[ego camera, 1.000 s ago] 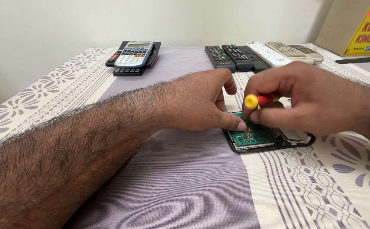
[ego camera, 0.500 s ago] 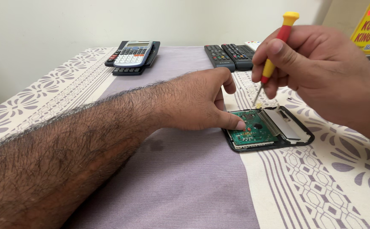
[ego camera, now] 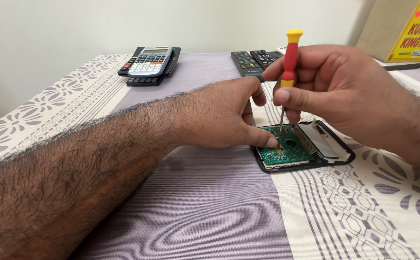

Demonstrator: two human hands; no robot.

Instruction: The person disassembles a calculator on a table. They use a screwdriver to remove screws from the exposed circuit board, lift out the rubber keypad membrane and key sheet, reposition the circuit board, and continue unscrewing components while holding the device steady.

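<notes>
1. Nearest: left forearm runs across the purple tablecloth (ego camera: 210, 202). The left hand (ego camera: 219, 115) lies palm down with fingers loosely spread, gripping nothing; one fingertip presses the near-left corner of the opened calculator (ego camera: 302, 149), which lies flat on the cloth, back cover off, green circuit board (ego camera: 284, 150) exposed
2. Right hand (ego camera: 345, 91) is curled closed around a small red-and-yellow screwdriver (ego camera: 289, 58), held upright, tip down on the board
3. Risk: only one fingertip steadies the case, so a hard push could make the tip skid off the screw and scratch the board, or nudge the case sideways
4. Far edge: an intact calculator (ego camera: 149, 63) at left, black remote controls (ego camera: 253, 60) behind the hands, a yellow box (ego camera: 419, 31) at right
5. Unclear: the screw under the tip is too small to make out; the right hand hides part of the remotes; the box is cut off by the frame
</notes>
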